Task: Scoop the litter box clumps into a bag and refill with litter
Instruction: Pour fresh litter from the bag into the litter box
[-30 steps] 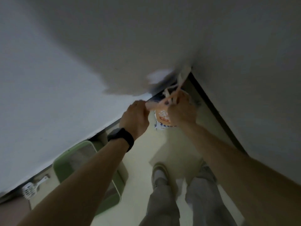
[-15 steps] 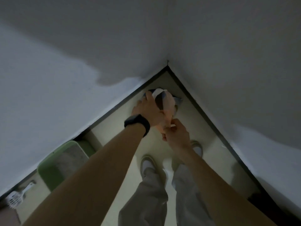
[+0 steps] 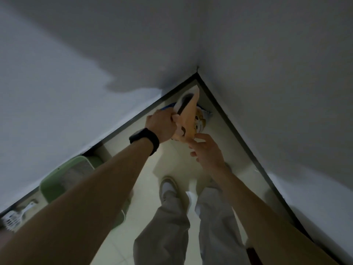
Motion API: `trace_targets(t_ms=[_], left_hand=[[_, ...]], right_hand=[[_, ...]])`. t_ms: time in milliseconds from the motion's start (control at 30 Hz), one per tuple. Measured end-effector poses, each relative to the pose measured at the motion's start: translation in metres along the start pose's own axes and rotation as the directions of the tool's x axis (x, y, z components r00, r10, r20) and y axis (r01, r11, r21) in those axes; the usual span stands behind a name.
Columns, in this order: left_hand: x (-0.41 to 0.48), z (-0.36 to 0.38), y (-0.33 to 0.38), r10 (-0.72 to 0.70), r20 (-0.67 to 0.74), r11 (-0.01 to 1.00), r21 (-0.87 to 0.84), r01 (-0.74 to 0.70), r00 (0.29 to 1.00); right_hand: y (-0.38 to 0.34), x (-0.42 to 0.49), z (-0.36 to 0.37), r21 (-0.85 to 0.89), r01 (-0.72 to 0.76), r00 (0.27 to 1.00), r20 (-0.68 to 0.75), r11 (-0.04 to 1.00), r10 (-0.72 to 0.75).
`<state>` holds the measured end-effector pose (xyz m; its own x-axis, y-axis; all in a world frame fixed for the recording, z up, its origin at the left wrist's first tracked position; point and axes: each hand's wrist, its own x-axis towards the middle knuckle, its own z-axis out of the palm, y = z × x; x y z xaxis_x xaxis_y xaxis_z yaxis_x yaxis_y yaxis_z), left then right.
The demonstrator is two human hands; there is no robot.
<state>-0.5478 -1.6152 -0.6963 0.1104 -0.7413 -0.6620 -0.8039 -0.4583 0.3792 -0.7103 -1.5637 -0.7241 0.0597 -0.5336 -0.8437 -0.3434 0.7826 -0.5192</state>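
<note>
Litter bag (image 3: 191, 113): positioned in the wall corner.
Left hand (image 3: 162, 125): curled round the bag's edge.
Right hand (image 3: 207, 150): fingers relaxed, held at the bag's lower corner.
Litter box (image 3: 57, 180): placed on the floor (image 3: 238, 150), far left.

Cannot read the print on the litter bag (image 3: 193, 119): too dim and soft, with only part of a cartoon face legible. Cannot see the bag's left side behind the left grip (image 3: 162, 125) clasping its top edge. Hard to tell whether the right grip (image 3: 206, 152) touches the bag's lower corner or stops just short. Cannot see most of the green litter box (image 3: 47, 185), blocked by the left forearm (image 3: 95, 197). Impossible to make out clumps in the grey blur inside. Hard to trace the white scoop (image 3: 13, 219), smeared and clipped at the left edge. Cannot name the dark shape (image 3: 252, 254) cut off at the bottom edge.
</note>
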Motion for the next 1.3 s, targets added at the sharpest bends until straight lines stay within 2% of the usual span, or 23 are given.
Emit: trace_targets(t_ms=[67,100,233,300,367,433,500,567,633,733,833,900,967,1067,1167,1300], left_hand=[[-0.011,-0.006,0.003,-0.016,0.039,0.967,-0.252,0.025,0.999],[-0.018,-0.006,0.005,-0.011,0.053,0.958,-0.285,0.026,0.999],[-0.048,0.015,0.008,0.008,0.135,0.981,-0.193,0.019,0.991],[-0.055,0.025,0.007,-0.001,0.202,0.983,-0.18,0.038,0.979],[-0.059,0.03,0.006,0.016,0.249,0.997,-0.081,0.004,0.968],[-0.062,0.029,0.005,0.066,0.23,0.98,0.167,-0.107,0.971],[-0.063,0.026,0.009,0.102,0.178,0.907,0.388,-0.165,0.979],[-0.062,0.028,0.013,0.092,0.112,0.855,0.5,-0.136,0.989],[-0.062,0.034,0.016,0.066,0.079,0.84,0.534,-0.098,0.995],[-0.08,0.032,0.013,0.064,0.046,0.852,0.518,-0.079,0.997],[-0.121,-0.001,0.004,0.165,0.02,0.85,0.504,-0.153,0.986],[-0.159,-0.032,0.01,0.243,0.074,0.811,0.532,-0.244,0.967],[-0.204,-0.067,0.026,0.316,0.114,0.76,0.564,-0.324,0.942],[-0.286,-0.122,0.043,0.391,0.139,0.744,0.533,-0.402,0.91],[-0.367,-0.17,0.052,0.427,0.107,0.742,0.526,-0.415,0.898],[-0.454,-0.214,0.061,0.489,0.033,0.728,0.535,-0.429,0.872]], right_hand=[[0.004,-0.006,-0.012,0.015,-0.037,0.999,-0.038,0.999,0.037],[0.008,-0.01,-0.019,0.008,-0.046,0.997,-0.06,0.999,0.047],[0.009,-0.029,-0.042,-0.055,-0.014,0.987,-0.159,0.998,0.006],[0.002,-0.035,-0.053,-0.163,0.091,0.974,-0.192,0.982,-0.122],[-0.011,-0.039,-0.062,-0.245,0.243,0.952,-0.126,0.939,-0.279],[-0.022,-0.035,-0.069,-0.43,0.389,0.911,0.047,0.815,-0.41],[-0.024,-0.023,-0.071,-0.684,0.464,0.865,0.211,0.563,-0.455],[-0.022,-0.012,-0.067,-0.77,0.506,0.816,0.282,0.389,-0.504],[-0.024,-0.01,-0.061,-0.786,0.528,0.779,0.297,0.322,-0.553],[-0.033,-0.028,-0.055,-0.757,0.555,0.759,0.289,0.346,-0.584],[-0.039,-0.077,-0.046,-0.725,0.541,0.798,0.281,0.427,-0.534],[-0.042,-0.124,-0.043,-0.678,0.536,0.797,0.211,0.503,-0.565],[-0.052,-0.182,-0.045,-0.596,0.528,0.789,0.081,0.605,-0.609],[-0.072,-0.28,-0.058,-0.412,0.413,0.871,-0.083,0.812,-0.485],[-0.079,-0.363,-0.071,-0.507,0.38,0.878,-0.067,0.774,-0.474],[-0.067,-0.435,-0.077,-0.63,0.196,0.968,0.0,0.751,-0.252]])
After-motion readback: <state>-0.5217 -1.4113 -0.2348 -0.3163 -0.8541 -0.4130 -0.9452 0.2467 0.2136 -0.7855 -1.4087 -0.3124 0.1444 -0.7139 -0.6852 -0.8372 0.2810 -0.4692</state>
